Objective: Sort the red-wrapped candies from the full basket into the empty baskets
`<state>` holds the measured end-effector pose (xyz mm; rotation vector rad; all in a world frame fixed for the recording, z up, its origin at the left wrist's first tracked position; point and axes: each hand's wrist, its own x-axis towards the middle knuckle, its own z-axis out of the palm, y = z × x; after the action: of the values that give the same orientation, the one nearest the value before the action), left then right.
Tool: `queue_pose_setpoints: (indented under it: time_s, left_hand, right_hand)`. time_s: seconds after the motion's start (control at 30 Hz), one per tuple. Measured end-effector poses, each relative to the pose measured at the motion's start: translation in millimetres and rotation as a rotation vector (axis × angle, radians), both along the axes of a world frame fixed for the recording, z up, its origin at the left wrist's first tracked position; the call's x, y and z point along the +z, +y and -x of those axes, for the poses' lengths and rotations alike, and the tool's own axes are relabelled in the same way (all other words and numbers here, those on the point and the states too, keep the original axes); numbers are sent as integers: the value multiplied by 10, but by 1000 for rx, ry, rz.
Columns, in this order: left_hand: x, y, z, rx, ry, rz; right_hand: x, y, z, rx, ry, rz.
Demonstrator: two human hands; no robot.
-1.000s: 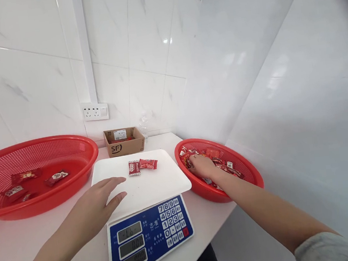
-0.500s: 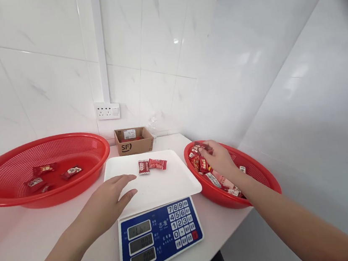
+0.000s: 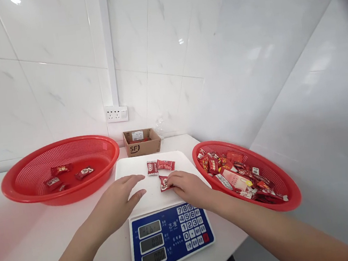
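My right hand (image 3: 189, 186) pinches a small red-wrapped candy (image 3: 164, 183) over the white pan (image 3: 147, 199) of a digital scale (image 3: 174, 238). Just behind it on the pan lie two more wrapped candies: a dark red one with a dotted border (image 3: 152, 168) and a brighter red one (image 3: 166, 165), side by side. My left hand (image 3: 121, 200) hovers at the pan's left side with fingers apart and nothing in them. Wrapped candies (image 3: 229, 166) of several kinds fill much of the red basket (image 3: 290, 188) at the right.
At the left stands another red basket (image 3: 20, 198) with a few wrapped candies (image 3: 84, 172) inside. A cardboard box (image 3: 143, 146) holding red items sits behind the scale, with clear crumpled plastic (image 3: 160, 126) beside it. A tiled wall with a socket (image 3: 116, 114) rises behind the table.
My right hand has moved left from the right basket to the scale pan, carrying a red candy. My left hand keeps its pose by the pan. The view has shifted slightly.
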<state>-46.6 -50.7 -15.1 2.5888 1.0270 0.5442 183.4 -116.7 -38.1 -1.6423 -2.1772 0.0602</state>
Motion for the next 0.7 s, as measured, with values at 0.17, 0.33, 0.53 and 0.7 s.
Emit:
queue_pose_setpoints:
  time_s: [0.17, 0.33, 0.53, 0.7]
  left_hand:
    - [8, 4, -5, -2, 2, -14]
    - [-21, 12, 8, -23, -15, -15]
    - [-23, 6, 18, -26, -15, 14]
    - [3, -12, 6, -27, -7, 35]
  right_hand:
    - [0, 95, 41, -85, -21, -12]
    - [-62, 174, 97, 9, 34, -42]
    - [17, 125, 73, -107, -91, -93]
    - [134, 124, 57, -233, -153, -9]
